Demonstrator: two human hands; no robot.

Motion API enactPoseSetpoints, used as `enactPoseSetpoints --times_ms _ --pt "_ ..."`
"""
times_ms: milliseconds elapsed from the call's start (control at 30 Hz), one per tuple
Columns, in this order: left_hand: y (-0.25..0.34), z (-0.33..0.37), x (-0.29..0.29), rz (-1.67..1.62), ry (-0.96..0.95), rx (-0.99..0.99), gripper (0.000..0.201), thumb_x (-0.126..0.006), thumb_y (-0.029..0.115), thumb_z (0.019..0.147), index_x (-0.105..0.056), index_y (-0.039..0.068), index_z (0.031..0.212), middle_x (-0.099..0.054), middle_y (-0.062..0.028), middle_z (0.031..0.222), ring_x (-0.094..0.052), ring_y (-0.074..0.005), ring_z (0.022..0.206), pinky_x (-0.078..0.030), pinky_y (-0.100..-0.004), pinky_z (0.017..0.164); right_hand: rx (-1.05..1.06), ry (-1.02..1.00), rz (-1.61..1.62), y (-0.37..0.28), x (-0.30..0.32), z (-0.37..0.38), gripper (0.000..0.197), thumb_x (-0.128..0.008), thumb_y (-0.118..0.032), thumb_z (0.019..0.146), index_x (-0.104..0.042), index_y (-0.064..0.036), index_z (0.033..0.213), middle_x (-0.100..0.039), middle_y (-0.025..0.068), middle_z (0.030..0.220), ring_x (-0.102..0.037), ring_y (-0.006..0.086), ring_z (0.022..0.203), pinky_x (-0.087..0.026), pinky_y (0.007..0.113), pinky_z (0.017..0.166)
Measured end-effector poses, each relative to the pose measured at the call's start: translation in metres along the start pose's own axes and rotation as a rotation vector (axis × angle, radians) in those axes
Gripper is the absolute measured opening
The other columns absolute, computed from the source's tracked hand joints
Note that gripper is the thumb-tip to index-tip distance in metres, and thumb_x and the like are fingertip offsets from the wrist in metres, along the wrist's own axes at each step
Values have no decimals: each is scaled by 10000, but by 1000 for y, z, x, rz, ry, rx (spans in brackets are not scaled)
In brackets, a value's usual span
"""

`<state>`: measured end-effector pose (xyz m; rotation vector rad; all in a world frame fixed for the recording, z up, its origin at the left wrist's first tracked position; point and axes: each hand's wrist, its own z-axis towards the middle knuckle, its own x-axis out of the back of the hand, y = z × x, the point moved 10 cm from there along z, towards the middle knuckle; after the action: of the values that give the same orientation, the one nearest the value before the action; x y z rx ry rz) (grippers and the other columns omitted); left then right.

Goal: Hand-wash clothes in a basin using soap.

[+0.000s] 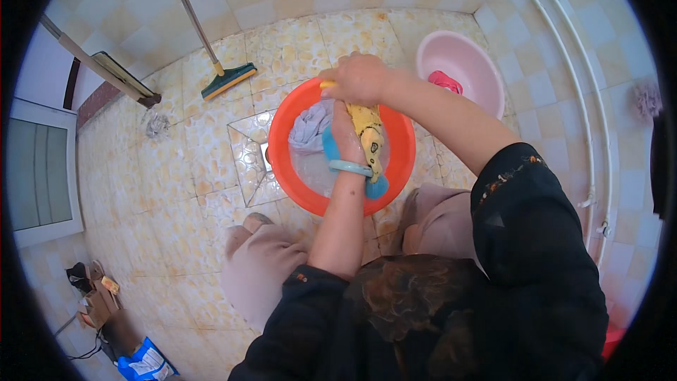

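Left hand: fingertips hidden behind right hand. Pink basin partly behind right forearm. Squeegee handle cut off at top, blue bag at bottom. Brown patch blurred. Red thing at right rim: can't identify.

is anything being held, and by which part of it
A yellow cloth, by its far end, in the right hand; whether the left hand grips it too cannot be told.

Tub on floor, cloth in its left half, held cloth over its right half, basin near floor's far right corner, squeegee left of tub
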<state>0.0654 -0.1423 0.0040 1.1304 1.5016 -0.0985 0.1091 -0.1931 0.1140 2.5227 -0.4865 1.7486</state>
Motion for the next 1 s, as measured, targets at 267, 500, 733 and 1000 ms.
enactPoseSetpoints --times_ms 267,500,733,1000 --pt "8 -8 -20 145 -406 26 234 -421 285 971 -525 91 1050 -587 -20 932 -589 -133 788 -500 -298 650 -103 177 576 63 -11 -19 562 -469 -504 894 -536 -115 1294 -606 174 1184 -564 317 1101 -435 403 937" --pt "6 -8 -35 74 -359 49 235 -417 291 973 -522 94 1046 -583 -22 931 -585 -140 794 -499 -303 660 -179 419 929 72 11 -71 481 -552 -407 897 -556 -97 1265 -620 218 1020 -586 341 959 -452 381 886" --pt "0 -24 -48 -5 -335 93 236 -413 298 975 -520 98 1043 -579 -24 930 -582 -148 801 -498 -309 669 391 703 50 -41 9 -101 485 -588 -428 860 -546 -182 1276 -569 147 889 -557 322 908 -461 435 778" --pt "-5 -23 -58 -82 -289 145 238 -409 305 978 -517 102 1039 -575 -27 929 -578 -156 808 -497 -315 680 -201 471 147 21 -2 -34 533 -631 -383 829 -512 -178 1306 -537 159 940 -523 334 925 -435 439 798"
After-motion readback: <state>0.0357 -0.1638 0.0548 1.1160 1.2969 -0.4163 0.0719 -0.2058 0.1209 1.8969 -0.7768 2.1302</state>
